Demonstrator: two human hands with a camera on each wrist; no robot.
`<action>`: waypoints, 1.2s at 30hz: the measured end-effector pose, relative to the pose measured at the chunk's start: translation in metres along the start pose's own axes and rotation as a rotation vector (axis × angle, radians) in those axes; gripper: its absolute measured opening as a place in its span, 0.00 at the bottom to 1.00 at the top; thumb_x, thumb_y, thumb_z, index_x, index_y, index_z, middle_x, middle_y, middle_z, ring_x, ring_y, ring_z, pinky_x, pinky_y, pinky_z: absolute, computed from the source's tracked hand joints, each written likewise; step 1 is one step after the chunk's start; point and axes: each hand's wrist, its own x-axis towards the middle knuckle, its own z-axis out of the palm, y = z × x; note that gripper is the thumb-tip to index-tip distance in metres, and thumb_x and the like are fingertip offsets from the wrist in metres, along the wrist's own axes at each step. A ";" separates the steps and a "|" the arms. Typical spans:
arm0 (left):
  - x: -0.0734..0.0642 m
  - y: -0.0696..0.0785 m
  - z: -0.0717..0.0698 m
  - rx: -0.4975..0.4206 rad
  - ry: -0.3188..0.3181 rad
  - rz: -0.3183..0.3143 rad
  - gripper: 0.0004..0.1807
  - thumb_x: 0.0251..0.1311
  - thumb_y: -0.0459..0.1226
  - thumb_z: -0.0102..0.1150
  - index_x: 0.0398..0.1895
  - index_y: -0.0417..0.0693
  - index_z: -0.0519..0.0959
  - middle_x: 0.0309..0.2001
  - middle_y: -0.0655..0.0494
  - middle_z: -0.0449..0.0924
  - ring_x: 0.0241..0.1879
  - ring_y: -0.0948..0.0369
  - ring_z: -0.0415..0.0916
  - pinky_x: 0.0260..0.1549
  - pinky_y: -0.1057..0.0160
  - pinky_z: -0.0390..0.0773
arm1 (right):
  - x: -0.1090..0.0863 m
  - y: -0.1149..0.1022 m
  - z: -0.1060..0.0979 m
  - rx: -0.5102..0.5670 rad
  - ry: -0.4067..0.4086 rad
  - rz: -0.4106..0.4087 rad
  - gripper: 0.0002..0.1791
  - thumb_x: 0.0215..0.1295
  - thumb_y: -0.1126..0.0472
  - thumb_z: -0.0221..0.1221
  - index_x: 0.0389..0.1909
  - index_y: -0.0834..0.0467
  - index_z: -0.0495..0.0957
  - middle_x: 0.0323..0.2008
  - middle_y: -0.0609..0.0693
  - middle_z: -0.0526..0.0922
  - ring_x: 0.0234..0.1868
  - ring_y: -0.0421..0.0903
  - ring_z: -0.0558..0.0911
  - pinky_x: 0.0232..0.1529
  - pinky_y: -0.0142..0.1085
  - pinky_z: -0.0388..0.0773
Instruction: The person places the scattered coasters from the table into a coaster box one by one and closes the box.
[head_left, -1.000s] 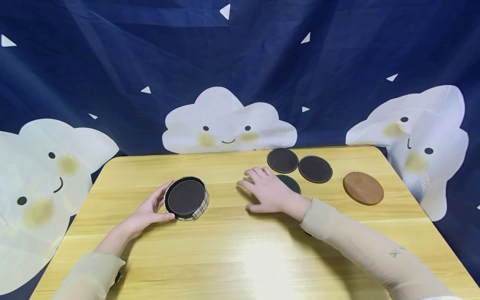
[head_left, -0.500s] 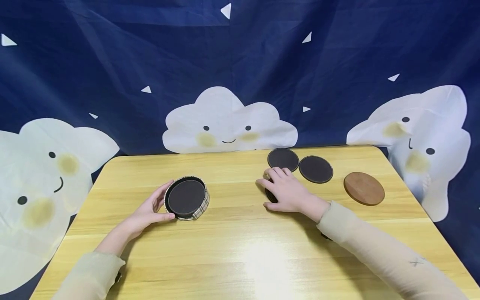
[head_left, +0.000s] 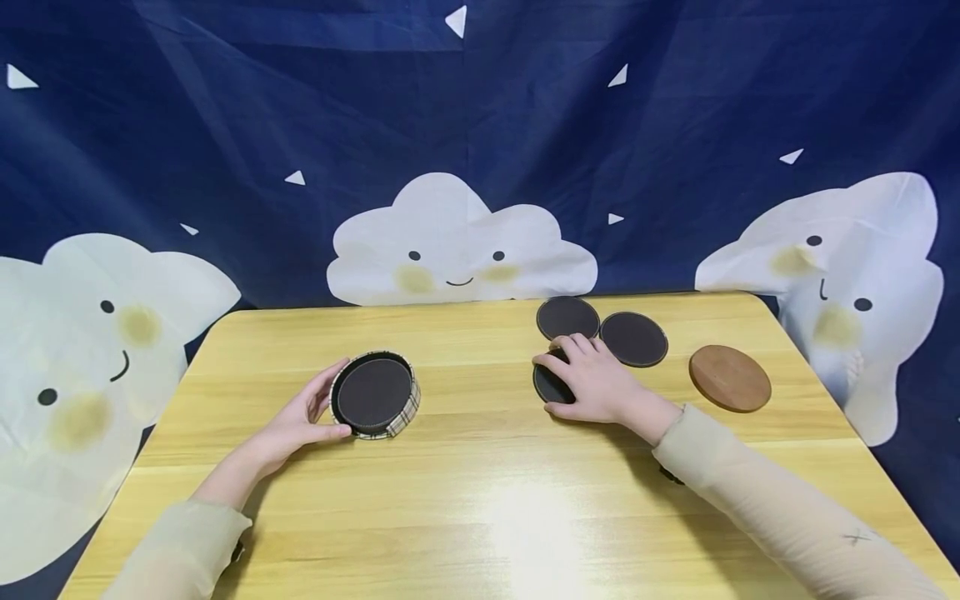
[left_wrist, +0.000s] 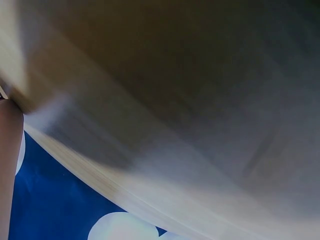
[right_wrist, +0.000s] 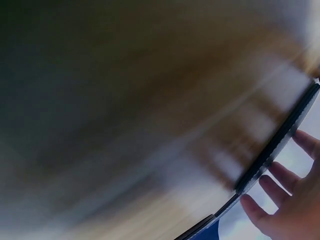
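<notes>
Right of the middle of the counter (head_left: 450, 483), toward the far side, lies the dark disc (head_left: 551, 387) that we have under our right grip (head_left: 596, 382). That grip is clamped on the disc: thumb at the near edge, fingers arched over to the far edge, and the right wrist view shows fingertips against the rim. To take it well, we should judge the hold by thumb and fingers together, press evenly from both sides, and tip up one edge before raising the whole, since so thin a piece would likely slide if only pushed. Just beyond it sits the far disc (head_left: 567, 317), with the far-right disc (head_left: 634, 339) close on its right; whether ours touches the far disc we cannot tell, as our fingers cover the gap, so a straight lift seems safer than a drag. Farther right, apart from these, rests the brown disc (head_left: 731, 378)

Left of the middle, our left grip (head_left: 307, 412) is clamped round the left side of the checked holder (head_left: 405, 414), inside which the nested disc (head_left: 373, 393) lies flat. We would do best to keep that hold light and steady, with the thumb low at the near side so the opening is unblocked. Behind the counter's far edge hangs the navy cloth (head_left: 525, 100) with its smiling clouds
</notes>
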 end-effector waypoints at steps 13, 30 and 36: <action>0.002 -0.001 -0.001 0.005 -0.003 -0.009 0.59 0.60 0.29 0.74 0.88 0.48 0.46 0.83 0.33 0.48 0.67 0.90 0.56 0.63 0.91 0.58 | 0.000 -0.001 0.001 0.048 -0.072 0.063 0.40 0.61 0.36 0.68 0.72 0.47 0.73 0.68 0.60 0.72 0.67 0.59 0.71 0.57 0.64 0.76; 0.001 -0.001 -0.001 0.003 -0.001 -0.015 0.60 0.59 0.29 0.75 0.88 0.48 0.45 0.84 0.32 0.46 0.67 0.89 0.55 0.64 0.91 0.57 | 0.007 -0.004 -0.002 0.073 -0.081 0.098 0.39 0.54 0.38 0.71 0.67 0.47 0.77 0.63 0.61 0.74 0.61 0.60 0.71 0.51 0.59 0.74; 0.001 -0.001 -0.001 0.003 -0.005 -0.007 0.60 0.60 0.29 0.74 0.88 0.48 0.45 0.83 0.32 0.48 0.67 0.88 0.57 0.63 0.91 0.58 | 0.013 -0.007 -0.004 0.078 -0.067 0.107 0.38 0.52 0.38 0.71 0.65 0.47 0.78 0.62 0.60 0.74 0.61 0.59 0.71 0.53 0.62 0.74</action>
